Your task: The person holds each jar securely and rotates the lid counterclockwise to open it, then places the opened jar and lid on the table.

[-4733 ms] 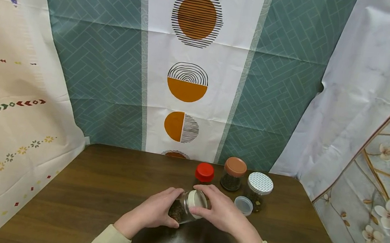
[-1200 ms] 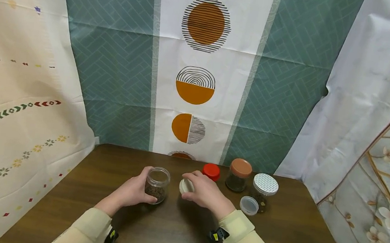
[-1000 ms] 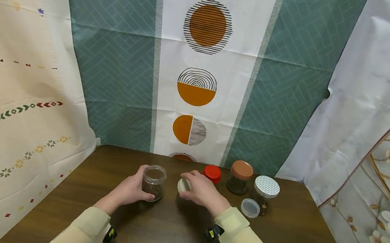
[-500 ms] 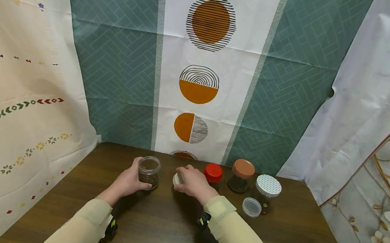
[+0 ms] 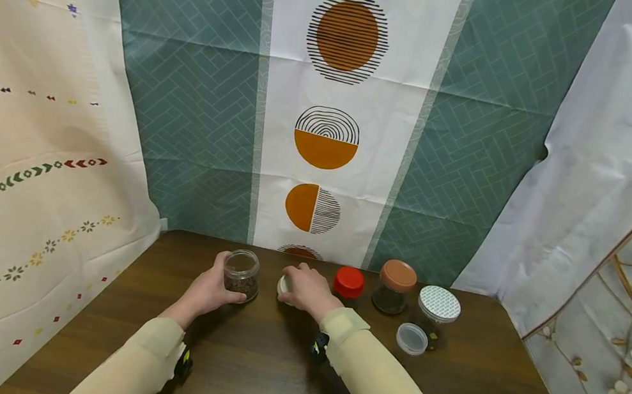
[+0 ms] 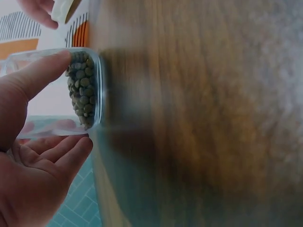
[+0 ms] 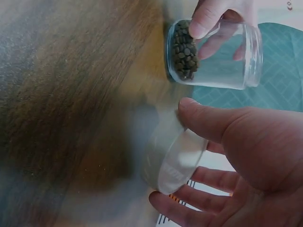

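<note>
A clear screw-top jar (image 5: 242, 266) stands uncovered at the table's back, left of centre. Small dark green-brown pellets (image 6: 83, 87) fill its lower part. My left hand (image 5: 208, 288) grips the jar from its left side, thumb across the near face and fingers behind. To the jar's right, my right hand (image 5: 308, 291) holds a cream lid (image 5: 284, 285) between thumb and fingers. The right wrist view shows the lid (image 7: 173, 161) tilted and close to the tabletop, its hollow side toward the palm. Contact between lid and table is unclear.
Right of my right hand stand a red-capped jar (image 5: 349, 282), an orange-lidded jar (image 5: 395, 285) and a jar with a white patterned lid (image 5: 439, 306). A small translucent lid (image 5: 412, 339) lies before them on the wooden table (image 5: 253, 357). Cloth hangs behind.
Earlier, both hands held the tilted jar with the cream lid at its mouth. Lid and jar have since come apart. Jar and lid have both moved left and toward the back.
</note>
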The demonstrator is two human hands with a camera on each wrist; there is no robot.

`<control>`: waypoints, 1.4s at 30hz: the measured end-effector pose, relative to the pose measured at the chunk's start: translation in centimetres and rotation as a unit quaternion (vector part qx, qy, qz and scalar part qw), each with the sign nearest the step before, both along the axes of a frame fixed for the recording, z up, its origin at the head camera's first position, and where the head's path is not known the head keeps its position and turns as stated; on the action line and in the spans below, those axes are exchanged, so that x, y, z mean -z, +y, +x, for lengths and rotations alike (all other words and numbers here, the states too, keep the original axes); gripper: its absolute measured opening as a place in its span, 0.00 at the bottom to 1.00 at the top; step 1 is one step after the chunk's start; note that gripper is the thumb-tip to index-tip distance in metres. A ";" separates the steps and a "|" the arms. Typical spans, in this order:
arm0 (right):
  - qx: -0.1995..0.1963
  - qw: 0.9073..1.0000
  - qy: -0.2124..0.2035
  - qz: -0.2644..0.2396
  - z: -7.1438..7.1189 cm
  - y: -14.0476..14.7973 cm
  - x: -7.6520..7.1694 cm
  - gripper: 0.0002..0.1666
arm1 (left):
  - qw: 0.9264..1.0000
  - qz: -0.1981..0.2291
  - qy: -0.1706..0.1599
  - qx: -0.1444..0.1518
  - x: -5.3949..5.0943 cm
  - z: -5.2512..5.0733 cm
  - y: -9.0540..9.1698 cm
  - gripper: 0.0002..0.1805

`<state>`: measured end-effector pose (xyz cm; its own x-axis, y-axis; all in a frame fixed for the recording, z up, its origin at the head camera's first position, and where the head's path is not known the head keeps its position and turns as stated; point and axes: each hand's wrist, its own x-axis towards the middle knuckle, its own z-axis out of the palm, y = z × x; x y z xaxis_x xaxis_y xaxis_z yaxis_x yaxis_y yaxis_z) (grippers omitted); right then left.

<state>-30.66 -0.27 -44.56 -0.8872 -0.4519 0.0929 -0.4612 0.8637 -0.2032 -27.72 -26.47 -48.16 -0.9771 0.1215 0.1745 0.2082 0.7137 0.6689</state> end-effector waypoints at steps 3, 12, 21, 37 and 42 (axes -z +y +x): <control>0.000 1.000 -0.005 0.004 -0.3 -0.4 0.1 0.36 | 1.000 0.003 0.002 -0.007 -0.1 -0.1 -0.3 0.57; 0.012 1.000 -0.012 0.024 -0.8 -0.9 0.6 0.36 | 1.000 0.013 -0.001 -0.009 0.1 -0.5 -0.8 0.58; 0.017 0.998 0.016 0.060 -1.2 -1.7 1.4 0.37 | 0.999 0.023 0.026 0.002 0.7 -1.2 -1.2 0.56; 0.016 0.994 0.035 0.103 -1.0 -2.5 1.8 0.36 | 1.000 0.011 -0.009 -0.020 0.3 -0.8 -0.8 0.57; 0.015 0.995 0.033 0.098 -0.9 -2.5 2.0 0.37 | 1.000 0.013 -0.010 -0.019 0.2 -0.7 -0.7 0.57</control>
